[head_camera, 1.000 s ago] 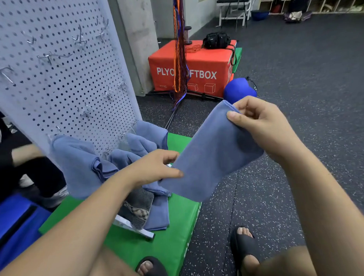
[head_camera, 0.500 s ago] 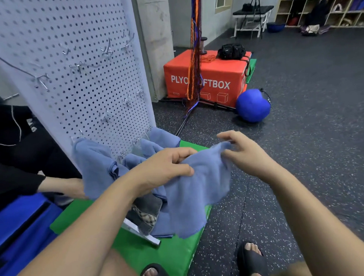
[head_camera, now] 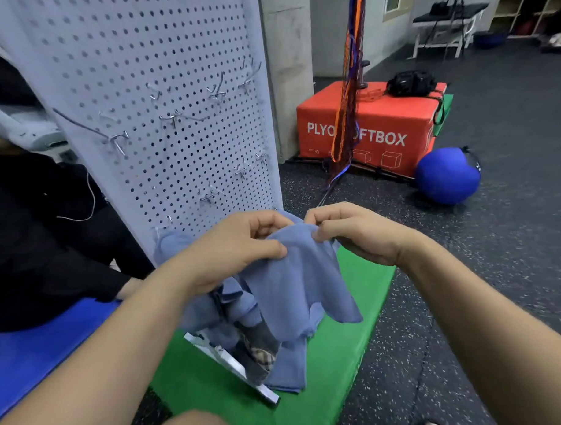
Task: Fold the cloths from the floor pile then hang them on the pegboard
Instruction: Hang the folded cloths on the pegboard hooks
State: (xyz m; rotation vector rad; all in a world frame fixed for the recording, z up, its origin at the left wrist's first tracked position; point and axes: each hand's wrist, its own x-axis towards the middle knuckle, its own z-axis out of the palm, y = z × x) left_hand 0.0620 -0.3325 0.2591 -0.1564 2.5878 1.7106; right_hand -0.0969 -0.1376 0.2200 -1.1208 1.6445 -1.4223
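Observation:
I hold a blue cloth [head_camera: 302,284] up in front of me, doubled over and drooping. My left hand [head_camera: 232,249] pinches its top left edge between thumb and fingers. My right hand [head_camera: 353,232] pinches the top right corner, close beside the left. Behind the hands stands the white pegboard [head_camera: 161,114] with several metal hooks [head_camera: 119,141]. More blue cloths [head_camera: 172,244] hang low on the board and bunch at its foot, partly hidden by my hands. A dark checked cloth [head_camera: 262,353] lies under them.
The pegboard stands on a green mat [head_camera: 347,343] over dark speckled floor. A person in black [head_camera: 45,239] sits at the left on a blue mat [head_camera: 39,348]. A red plyo box [head_camera: 368,126], a blue ball [head_camera: 446,176] and hanging cords [head_camera: 348,92] are beyond.
My two hands came together, folding the stretched cloth in half so it now droops between them. My view tilted upward, showing more of the pegboard.

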